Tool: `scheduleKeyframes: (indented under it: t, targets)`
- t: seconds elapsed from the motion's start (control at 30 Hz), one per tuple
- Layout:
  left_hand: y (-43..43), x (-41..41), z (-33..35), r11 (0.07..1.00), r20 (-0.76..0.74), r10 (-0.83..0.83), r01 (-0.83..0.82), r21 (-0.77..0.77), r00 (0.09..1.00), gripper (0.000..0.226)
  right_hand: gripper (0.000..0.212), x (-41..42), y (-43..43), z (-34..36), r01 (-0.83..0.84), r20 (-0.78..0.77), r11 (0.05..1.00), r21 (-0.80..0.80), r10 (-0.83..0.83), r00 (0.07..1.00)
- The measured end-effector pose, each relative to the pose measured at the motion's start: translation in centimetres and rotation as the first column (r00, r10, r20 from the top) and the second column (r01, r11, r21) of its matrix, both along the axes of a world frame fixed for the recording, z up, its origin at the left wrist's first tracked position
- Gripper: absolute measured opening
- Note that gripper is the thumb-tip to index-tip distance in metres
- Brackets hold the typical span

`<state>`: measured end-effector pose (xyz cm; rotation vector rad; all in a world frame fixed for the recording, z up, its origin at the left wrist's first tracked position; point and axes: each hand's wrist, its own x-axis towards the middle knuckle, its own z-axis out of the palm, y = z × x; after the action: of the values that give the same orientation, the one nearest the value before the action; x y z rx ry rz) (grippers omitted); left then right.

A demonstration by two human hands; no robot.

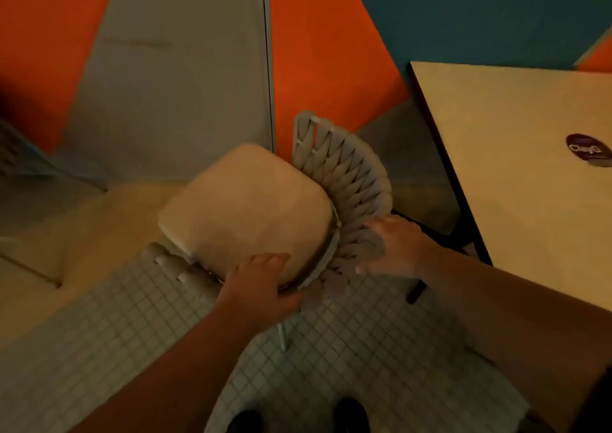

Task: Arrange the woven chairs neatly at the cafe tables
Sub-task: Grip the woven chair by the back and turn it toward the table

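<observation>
I see one woven chair [344, 180] on the tiled floor [132, 316], carrying one cream cushion [245, 207] on its seat, with one counter [530, 167] just to its right bearing a round dark sticker [587, 151]. My left hand [258, 283] has its grip curled over the near seat edge, fingers on the cushion. My right hand [394, 243] lies spread, grip open, flat against the woven backrest. Two dark shoes [351, 412] show below.
</observation>
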<state>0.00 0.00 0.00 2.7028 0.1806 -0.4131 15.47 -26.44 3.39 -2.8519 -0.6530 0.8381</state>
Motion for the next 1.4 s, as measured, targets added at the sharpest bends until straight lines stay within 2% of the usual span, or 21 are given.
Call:
scheduleKeyframes:
  t: [0.07,0.17,0.23,0.33,0.43,0.5,0.6,0.8,0.93,1.07,1.23,1.4]
  targets:
    - [-1.8,0.1,-1.6,1.0,-0.055,-0.018,0.018,-0.002,0.998,0.098,0.127,0.8,-0.1,-1.2,-0.136,0.011,0.985,-0.103,0.138,0.99]
    - [-4.1,0.2,-4.2,0.999,-0.098,-0.044,0.045,0.01,0.994,0.101,0.139,2.0,0.2,-3.1,-0.249,-0.029,0.946,-0.207,0.248,0.968]
    - [-5.0,0.5,-5.5,0.998,-0.135,-0.051,0.056,0.035,0.99,0.099,0.134,3.1,0.5,-4.4,-0.301,-0.047,0.918,-0.258,0.299,0.953]
    - [-5.6,0.9,-7.0,0.992,-0.167,-0.06,0.078,0.103,0.984,0.072,0.118,4.6,1.0,-5.9,-0.348,-0.045,0.887,-0.302,0.352,0.935]
    - [-5.7,0.9,-8.3,0.991,-0.102,-0.056,0.067,0.112,0.993,0.041,0.112,5.7,1.5,-6.9,-0.4,-0.063,0.85,-0.343,0.404,0.913]
    - [-5.7,0.9,-9.0,0.991,-0.063,-0.064,0.071,0.115,0.996,0.032,0.108,6.2,1.7,-7.4,-0.428,-0.043,0.83,-0.357,0.443,0.895]
    - [-5.4,0.8,-9.5,0.99,-0.039,-0.067,0.071,0.122,0.997,0.031,0.102,6.4,1.3,-7.8,-0.456,0.021,0.833,-0.312,0.486,0.874]
    - [-4.5,0.3,-9.6,0.98,-0.01,-0.142,0.142,0.137,0.99,0.036,0.086,5.7,1.2,-8.0,-0.439,0.058,0.87,-0.224,0.462,0.885]
    - [-1.8,-0.5,-9.6,0.961,-0.022,-0.198,0.198,0.191,0.98,0.043,0.09,3.5,2.0,-8.3,-0.392,0.1,0.899,-0.197,0.416,0.904]
    - [2.9,-1.6,-9.0,0.941,-0.088,-0.254,0.267,0.208,0.963,0.047,0.105,-0.2,4.0,-8.9,-0.308,0.121,0.94,-0.144,0.326,0.938]
    - [8.5,-2.0,-8.3,0.902,-0.105,-0.345,0.361,0.238,0.933,0.052,0.105,-4.4,7.0,-9.7,-0.199,0.148,0.977,-0.081,0.209,0.967]
    - [13.0,-1.1,-7.6,0.837,-0.225,-0.38,0.437,0.329,0.897,0.054,0.094,-7.5,10.0,-10.4,-0.123,0.209,0.992,-0.018,0.124,0.97]
